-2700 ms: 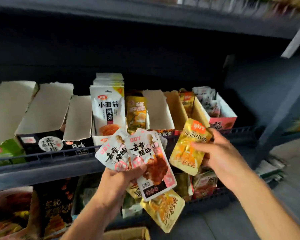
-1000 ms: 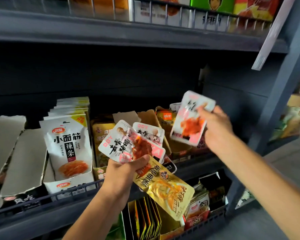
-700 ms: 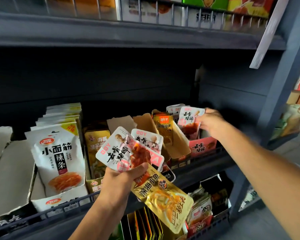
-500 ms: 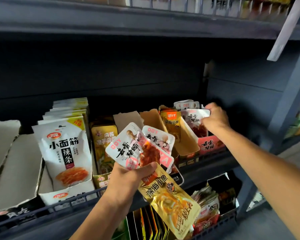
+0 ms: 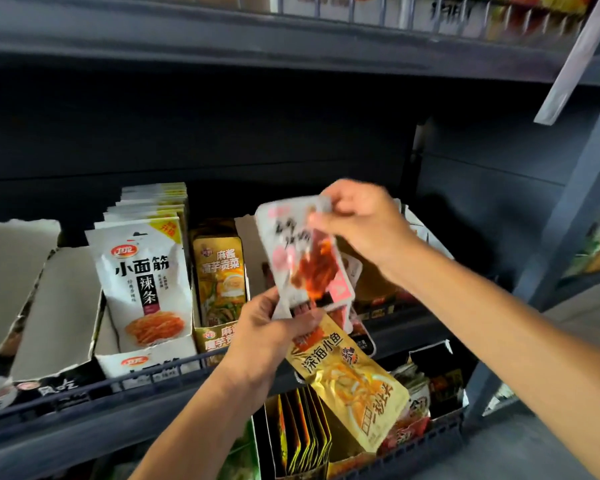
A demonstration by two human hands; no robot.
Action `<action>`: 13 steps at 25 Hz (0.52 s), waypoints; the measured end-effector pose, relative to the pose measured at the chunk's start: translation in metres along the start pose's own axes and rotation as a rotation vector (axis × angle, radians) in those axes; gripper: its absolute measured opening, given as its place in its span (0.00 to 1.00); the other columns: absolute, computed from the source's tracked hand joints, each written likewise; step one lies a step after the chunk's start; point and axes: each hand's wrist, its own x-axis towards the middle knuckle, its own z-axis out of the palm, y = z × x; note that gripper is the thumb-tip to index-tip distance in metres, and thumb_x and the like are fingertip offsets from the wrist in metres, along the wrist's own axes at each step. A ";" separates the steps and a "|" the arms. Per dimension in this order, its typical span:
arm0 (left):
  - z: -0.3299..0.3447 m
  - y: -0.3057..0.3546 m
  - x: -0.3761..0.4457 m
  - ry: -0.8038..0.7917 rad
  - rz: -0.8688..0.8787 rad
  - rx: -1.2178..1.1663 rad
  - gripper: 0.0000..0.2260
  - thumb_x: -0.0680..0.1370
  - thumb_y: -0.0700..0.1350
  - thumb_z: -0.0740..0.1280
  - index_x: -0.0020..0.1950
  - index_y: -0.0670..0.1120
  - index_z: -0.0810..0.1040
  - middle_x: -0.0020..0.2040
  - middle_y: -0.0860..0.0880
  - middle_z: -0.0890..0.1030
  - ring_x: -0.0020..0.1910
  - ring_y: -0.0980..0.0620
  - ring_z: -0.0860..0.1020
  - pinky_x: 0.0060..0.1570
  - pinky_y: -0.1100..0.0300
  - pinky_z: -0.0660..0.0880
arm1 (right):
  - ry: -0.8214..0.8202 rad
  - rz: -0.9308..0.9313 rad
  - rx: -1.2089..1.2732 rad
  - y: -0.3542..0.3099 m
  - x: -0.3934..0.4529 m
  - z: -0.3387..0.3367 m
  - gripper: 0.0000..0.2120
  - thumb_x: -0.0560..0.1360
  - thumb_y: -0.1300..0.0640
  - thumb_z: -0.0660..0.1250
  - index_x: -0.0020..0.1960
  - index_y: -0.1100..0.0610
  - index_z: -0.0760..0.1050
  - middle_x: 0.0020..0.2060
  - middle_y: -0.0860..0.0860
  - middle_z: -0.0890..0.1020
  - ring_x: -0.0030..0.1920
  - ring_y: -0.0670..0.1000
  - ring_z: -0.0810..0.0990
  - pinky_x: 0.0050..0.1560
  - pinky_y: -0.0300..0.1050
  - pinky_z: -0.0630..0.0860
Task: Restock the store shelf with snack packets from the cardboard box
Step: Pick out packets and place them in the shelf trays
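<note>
My left hand [image 5: 267, 336] grips a fanned bunch of snack packets in front of the middle shelf [image 5: 84, 393]. A gold fish packet [image 5: 355, 382] hangs lowest in that bunch. My right hand [image 5: 359, 223] pinches the top edge of the front white-and-pink packet [image 5: 303, 258], which still stands in the bunch. The pink display carton is mostly hidden behind my right wrist. The cardboard box is not in view.
White spicy-strip packets [image 5: 146, 282] stand in an open carton, with a gold packet row [image 5: 219, 275] beside them. Two torn cartons [image 5: 59, 306] sit at the left. A lower shelf holds gold packets [image 5: 302, 438]. A grey upright [image 5: 575, 216] rises at right.
My right hand left the pink carton at the shelf's right, came back left and took hold of the top packet in my left hand's bunch.
</note>
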 end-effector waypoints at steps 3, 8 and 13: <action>-0.006 0.003 0.001 -0.002 0.002 -0.015 0.13 0.73 0.33 0.72 0.55 0.45 0.83 0.49 0.43 0.86 0.47 0.42 0.84 0.49 0.47 0.79 | 0.455 0.064 0.257 0.008 0.021 -0.049 0.08 0.75 0.65 0.71 0.44 0.53 0.76 0.39 0.48 0.83 0.30 0.37 0.80 0.30 0.32 0.73; -0.005 -0.003 0.003 0.010 -0.005 -0.050 0.16 0.74 0.33 0.71 0.59 0.45 0.82 0.50 0.42 0.86 0.47 0.43 0.85 0.45 0.50 0.80 | 0.680 0.437 0.206 0.084 0.032 -0.116 0.10 0.77 0.65 0.69 0.40 0.55 0.72 0.39 0.58 0.80 0.20 0.42 0.72 0.20 0.35 0.68; -0.003 -0.008 0.003 -0.023 -0.014 -0.077 0.14 0.73 0.32 0.70 0.56 0.45 0.83 0.47 0.41 0.86 0.42 0.44 0.86 0.35 0.56 0.81 | 0.450 0.399 -0.298 0.133 0.041 -0.107 0.08 0.76 0.63 0.70 0.42 0.53 0.73 0.42 0.58 0.84 0.36 0.53 0.84 0.35 0.45 0.78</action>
